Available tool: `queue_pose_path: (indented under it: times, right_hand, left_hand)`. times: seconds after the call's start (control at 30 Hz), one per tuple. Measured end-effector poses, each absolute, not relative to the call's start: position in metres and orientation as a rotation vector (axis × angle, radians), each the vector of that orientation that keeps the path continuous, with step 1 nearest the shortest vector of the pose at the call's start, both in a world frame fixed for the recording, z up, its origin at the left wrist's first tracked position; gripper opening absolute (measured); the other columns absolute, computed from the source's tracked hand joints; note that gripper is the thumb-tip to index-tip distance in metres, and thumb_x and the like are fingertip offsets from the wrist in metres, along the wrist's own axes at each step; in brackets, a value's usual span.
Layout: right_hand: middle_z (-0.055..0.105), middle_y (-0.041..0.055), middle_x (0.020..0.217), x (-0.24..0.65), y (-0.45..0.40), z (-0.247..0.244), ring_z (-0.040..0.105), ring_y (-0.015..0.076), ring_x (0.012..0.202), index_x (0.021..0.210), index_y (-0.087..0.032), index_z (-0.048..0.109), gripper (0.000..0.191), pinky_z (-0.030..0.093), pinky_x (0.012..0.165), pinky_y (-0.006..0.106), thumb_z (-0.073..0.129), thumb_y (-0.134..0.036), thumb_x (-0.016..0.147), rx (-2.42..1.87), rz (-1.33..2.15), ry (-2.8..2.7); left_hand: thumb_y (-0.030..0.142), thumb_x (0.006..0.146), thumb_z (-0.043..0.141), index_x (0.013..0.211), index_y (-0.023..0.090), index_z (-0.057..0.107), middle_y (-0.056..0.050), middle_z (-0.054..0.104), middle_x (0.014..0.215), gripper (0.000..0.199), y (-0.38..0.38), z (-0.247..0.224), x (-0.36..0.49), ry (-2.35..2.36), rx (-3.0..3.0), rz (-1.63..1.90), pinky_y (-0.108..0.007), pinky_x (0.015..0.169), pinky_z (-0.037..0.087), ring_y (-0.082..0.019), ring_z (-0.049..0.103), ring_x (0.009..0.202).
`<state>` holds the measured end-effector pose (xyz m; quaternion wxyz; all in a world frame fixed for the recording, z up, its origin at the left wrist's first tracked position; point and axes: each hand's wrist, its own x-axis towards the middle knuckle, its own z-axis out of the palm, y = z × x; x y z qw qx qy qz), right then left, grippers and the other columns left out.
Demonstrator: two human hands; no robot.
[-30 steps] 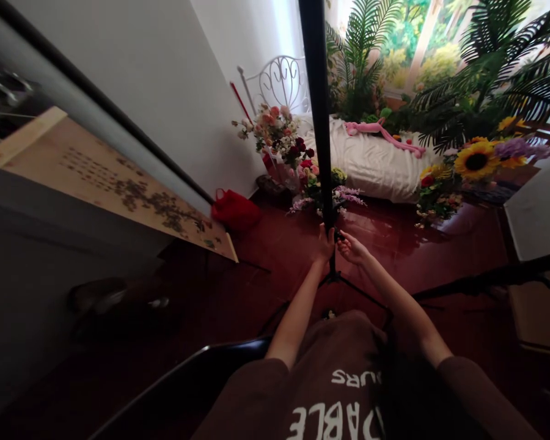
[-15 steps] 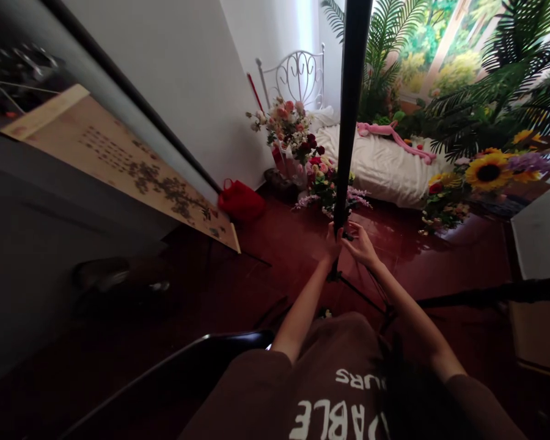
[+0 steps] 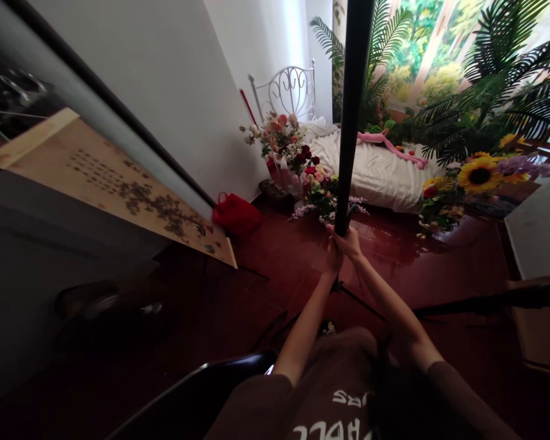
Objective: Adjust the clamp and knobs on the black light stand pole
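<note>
Left hand (image 3: pixel 333 258): closed round the lower end of the pole, fingers wrapped on the shaft; it sits just below the right hand.

Right hand (image 3: pixel 348 243): curled round the same stretch of pole, fingers (image 3: pixel 330 230) pressed to the shaft; the exact grip is partly hidden where the two hands overlap.

Black stand pole (image 3: pixel 351 122): rises from the hands out of the top of the view, looking near upright, though the wide lens makes any lean hard to judge; thin tripod legs (image 3: pixel 362 299) splay out on the floor beneath it.

Handling: a pole this tall and thin is likely to sway from the top, so a close two-handed wrap seems steadier than a fingertip pinch; even pressure and the shaft kept over the tripod legs should help.

Beyond the pole: a flower bunch (image 3: pixel 323 198) just behind it; a rose bouquet (image 3: pixel 282 140) behind and left; a white metal headboard (image 3: pixel 288 91) further back; a bed with white bedding (image 3: pixel 371 177) and a pink plush toy (image 3: pixel 389 146) behind and right; sunflowers (image 3: pixel 479 176) and an artificial palm (image 3: pixel 495 98) well right.

Left of the pole: a red bag (image 3: pixel 236 214); a leaning calligraphy scroll (image 3: pixel 119 189).

Nearest the wearer: a black chair back (image 3: pixel 201 373), below and left of the pole.
</note>
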<state>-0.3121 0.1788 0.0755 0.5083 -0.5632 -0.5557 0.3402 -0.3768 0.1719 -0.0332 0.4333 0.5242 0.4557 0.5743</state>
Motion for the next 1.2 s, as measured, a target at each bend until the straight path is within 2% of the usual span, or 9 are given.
queue_pose_path:
  times: [0.17,0.43,0.6,0.8,0.93,1.0,1.1,1.2]
  right_hand:
    - [0.067,0.0045,0.069,-0.315,0.183,0.119,0.066,0.0200,0.070,0.075,-0.017,0.065,0.042,0.047,0.055,0.024,0.071,-0.059,0.070,-1.268,0.853,-1.360]
    - [0.067,0.0038,0.063,-0.318,0.186,0.155,0.064,0.0169,0.062,0.068,-0.016,0.067,0.041,0.046,0.055,0.024,0.067,-0.057,0.076,-1.184,0.711,-1.401]
    - [0.066,0.0029,0.066,-0.318,0.186,0.153,0.064,0.0176,0.068,0.073,-0.017,0.066,0.039,0.047,0.059,0.025,0.069,-0.056,0.075,-1.223,0.730,-1.397]
    - [0.069,0.0031,0.096,-0.280,0.160,0.126,0.065,0.0187,0.085,0.104,-0.024,0.061,0.038,0.051,0.079,0.030,0.072,-0.046,0.075,-1.131,0.855,-1.516]
    - [0.067,0.0063,0.099,-0.245,0.133,0.077,0.061,0.0210,0.094,0.098,-0.024,0.062,0.039,0.046,0.089,0.033,0.078,-0.045,0.069,-1.287,0.801,-1.623]
    - [0.066,0.0048,0.090,-0.240,0.124,0.054,0.059,0.0194,0.085,0.089,-0.023,0.062,0.037,0.047,0.082,0.030,0.079,-0.047,0.067,-1.372,0.807,-1.594]
    - [0.059,-0.0004,0.068,-0.248,0.122,0.031,0.052,0.0146,0.065,0.071,-0.022,0.059,0.033,0.043,0.062,0.023,0.070,-0.053,0.073,-1.411,0.937,-1.423]
    - [0.047,-0.0035,0.050,-0.261,0.126,0.026,0.040,0.0103,0.046,0.058,-0.021,0.051,0.044,0.031,0.045,0.021,0.055,-0.057,0.083,-1.362,1.321,-1.077]
  left_hand:
    - [0.055,0.093,0.036,0.124,0.018,0.045,-0.016,0.059,0.118,0.049,0.164,-0.027,-0.375,1.257,1.469,1.459,-0.038,0.096,0.045,-0.021,0.058,0.106]
    - [0.062,0.090,0.033,0.120,0.019,0.049,-0.015,0.061,0.115,0.055,0.163,-0.021,-0.372,1.326,1.453,1.504,-0.036,0.095,0.046,-0.022,0.059,0.106]
    - [0.060,0.091,0.035,0.123,0.019,0.050,-0.014,0.064,0.110,0.054,0.160,-0.016,-0.373,1.309,1.439,1.501,-0.035,0.088,0.048,-0.022,0.061,0.099]
    - [0.059,0.091,0.034,0.123,0.020,0.048,-0.014,0.062,0.116,0.052,0.159,-0.014,-0.375,1.303,1.442,1.503,-0.035,0.089,0.047,-0.023,0.060,0.103]
    - [0.060,0.091,0.034,0.117,0.021,0.050,-0.011,0.064,0.105,0.050,0.161,-0.019,-0.375,1.342,1.436,1.461,-0.034,0.084,0.047,-0.021,0.061,0.093]
    - [0.062,0.090,0.035,0.114,0.022,0.052,-0.009,0.064,0.098,0.050,0.162,-0.021,-0.375,1.371,1.433,1.463,-0.033,0.082,0.047,-0.020,0.060,0.086]
    - [0.063,0.089,0.036,0.113,0.022,0.052,-0.008,0.063,0.095,0.050,0.162,-0.023,-0.375,1.383,1.439,1.467,-0.032,0.081,0.047,-0.019,0.059,0.083]
    - [0.064,0.089,0.035,0.114,0.020,0.052,-0.009,0.064,0.097,0.053,0.162,-0.022,-0.375,1.390,1.454,1.464,-0.032,0.082,0.047,-0.019,0.060,0.086]
